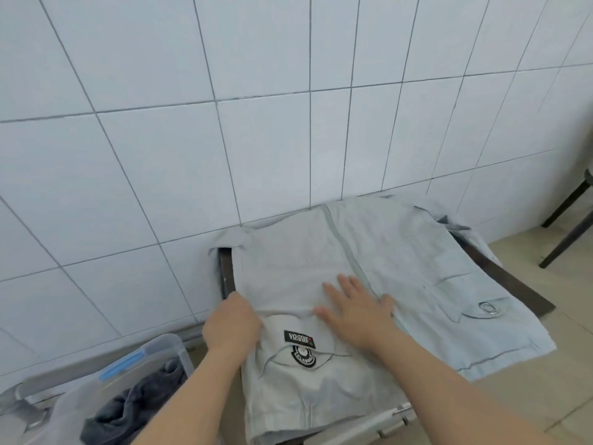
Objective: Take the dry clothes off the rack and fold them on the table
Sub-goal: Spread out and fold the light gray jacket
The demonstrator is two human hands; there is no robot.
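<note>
A pale grey-green shirt [401,252] lies spread over a small dark table [519,290] against the tiled wall. Its collar with a black label faces me at the near side. My left hand [232,319] grips the shirt's left edge near the collar, fingers curled into the cloth. My right hand [356,306] lies flat on the middle of the shirt, fingers straight and spread, pressing the fabric down. A pocket with a metal ring [488,308] sits on the shirt's right side.
A clear plastic bin [160,354] with dark grey clothing [141,403] inside stands at the lower left. Dark chair legs [568,226] stand on the floor at the right. A metal bar [401,412] runs along the table's near edge.
</note>
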